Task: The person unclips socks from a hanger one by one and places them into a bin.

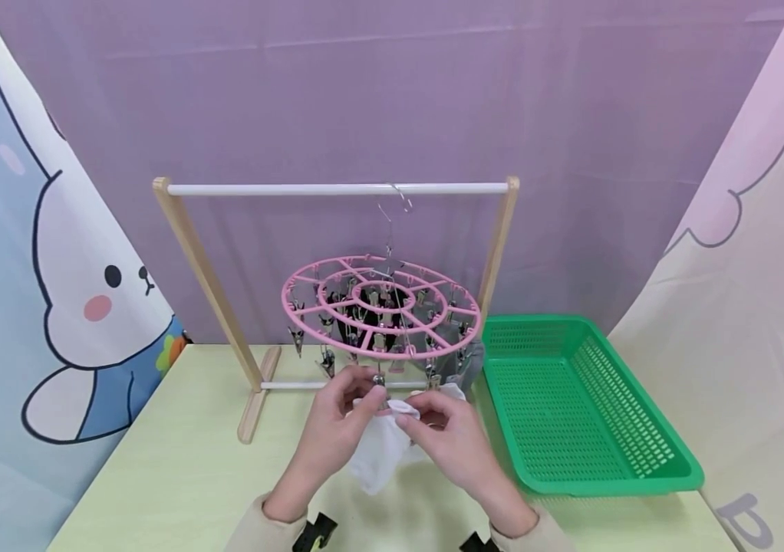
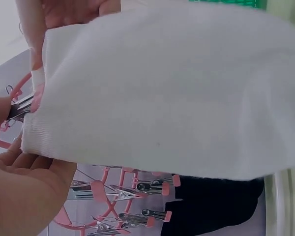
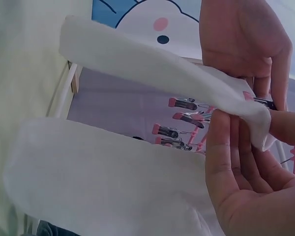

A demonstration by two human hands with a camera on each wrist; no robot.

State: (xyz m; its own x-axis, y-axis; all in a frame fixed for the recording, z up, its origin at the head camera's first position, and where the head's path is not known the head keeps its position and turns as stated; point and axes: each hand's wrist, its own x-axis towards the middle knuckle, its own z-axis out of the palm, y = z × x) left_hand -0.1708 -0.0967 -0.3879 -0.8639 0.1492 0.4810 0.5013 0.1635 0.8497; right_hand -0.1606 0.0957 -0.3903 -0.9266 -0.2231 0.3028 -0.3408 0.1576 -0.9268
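A white sock (image 1: 378, 452) hangs by its cuff below the front rim of a pink round clip hanger (image 1: 381, 354). My left hand (image 1: 337, 414) pinches a metal clip (image 2: 22, 107) whose pink tip is at the sock's cuff. With thumb and fingers, my right hand (image 1: 454, 433) holds the other side of that cuff. In the right wrist view the gripped sock (image 3: 152, 69) stretches out sideways, and a second white sock (image 3: 98, 172) hangs beside it. Black socks (image 2: 216, 209) hang further in among the clips.
The hanger hooks over the white bar (image 1: 281, 189) of a wooden-legged stand (image 1: 209, 284). Grey cloth (image 1: 472, 364) hangs at the hanger's right. A green basket (image 1: 502, 429) stands on the table right of the stand. Several unused clips (image 1: 297, 337) dangle around the ring.
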